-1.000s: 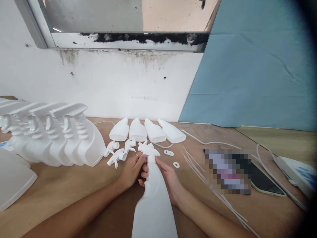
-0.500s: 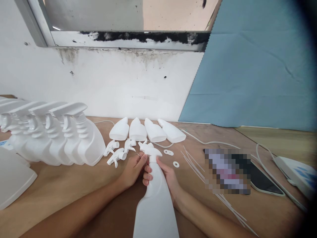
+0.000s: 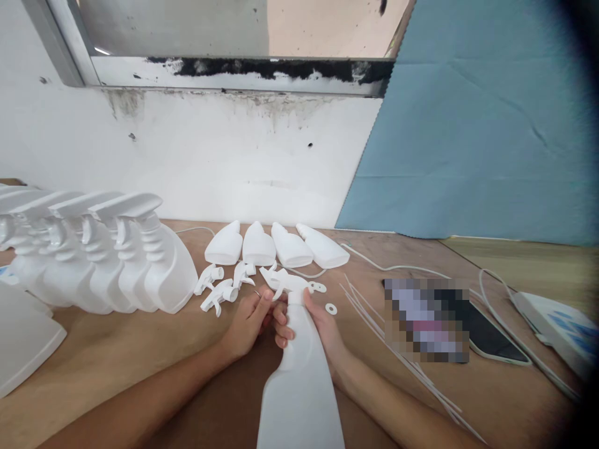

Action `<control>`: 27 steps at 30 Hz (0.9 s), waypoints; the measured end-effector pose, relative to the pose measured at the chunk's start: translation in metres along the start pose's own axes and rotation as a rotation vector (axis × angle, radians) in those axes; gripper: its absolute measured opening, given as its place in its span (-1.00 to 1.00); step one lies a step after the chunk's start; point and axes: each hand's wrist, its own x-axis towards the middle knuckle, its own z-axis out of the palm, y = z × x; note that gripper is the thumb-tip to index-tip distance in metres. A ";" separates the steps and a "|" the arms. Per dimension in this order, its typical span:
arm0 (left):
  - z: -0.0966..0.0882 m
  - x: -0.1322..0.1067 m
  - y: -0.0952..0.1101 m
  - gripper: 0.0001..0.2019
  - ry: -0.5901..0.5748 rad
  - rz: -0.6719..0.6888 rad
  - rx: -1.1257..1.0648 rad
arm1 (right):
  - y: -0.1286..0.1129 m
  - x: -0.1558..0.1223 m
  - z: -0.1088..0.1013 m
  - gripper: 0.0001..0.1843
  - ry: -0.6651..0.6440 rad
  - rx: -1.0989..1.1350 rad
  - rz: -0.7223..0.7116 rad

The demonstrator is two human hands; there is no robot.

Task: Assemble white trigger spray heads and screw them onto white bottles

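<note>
The right hand is wrapped around the neck of a white spray bottle lying with its base toward the camera, fingers closed on it. The left hand curls its fingertips at the trigger head seated on that neck, pinching its collar. To seat it well, the bottle should probably be held steady while the collar turns squarely, without cross-threading. Beyond the bottle lie loose trigger heads, washers, dip tubes and four empty bottles on a brown wooden table. Left of the bottle stands a row of finished sprayers; behind it, a stained white wall and blue sheet.
</note>
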 end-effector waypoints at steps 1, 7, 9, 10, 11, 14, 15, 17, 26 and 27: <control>-0.001 0.000 0.000 -0.48 0.021 0.013 0.030 | -0.002 -0.001 0.001 -0.51 -0.012 0.002 -0.013; -0.008 0.002 -0.002 -0.41 0.089 0.068 0.164 | -0.005 0.001 -0.006 -0.63 -0.061 -0.005 0.039; -0.007 0.003 -0.003 -0.41 0.074 0.079 0.184 | -0.004 0.004 -0.010 -0.65 -0.071 -0.005 0.040; -0.007 0.004 -0.003 -0.41 0.072 0.077 0.187 | -0.003 0.005 -0.011 -0.65 -0.071 -0.011 0.042; -0.007 0.004 -0.003 -0.42 0.074 0.072 0.191 | -0.003 0.005 -0.011 -0.66 -0.066 -0.017 0.038; -0.006 0.004 -0.003 -0.44 0.083 0.059 0.199 | -0.002 0.006 -0.011 -0.69 -0.039 -0.031 0.023; -0.005 0.004 -0.003 -0.45 0.073 0.058 0.196 | -0.002 0.005 -0.010 -0.70 -0.021 -0.030 0.017; -0.003 0.001 -0.003 -0.49 0.013 0.064 0.172 | -0.001 0.004 -0.007 -0.71 0.022 -0.039 0.005; 0.001 -0.033 0.007 -0.66 -0.184 0.142 0.209 | 0.004 -0.003 0.005 -0.60 0.183 -0.128 -0.132; 0.000 -0.039 0.009 -0.65 -0.200 0.119 0.210 | 0.003 -0.004 0.005 -0.57 0.198 -0.133 -0.133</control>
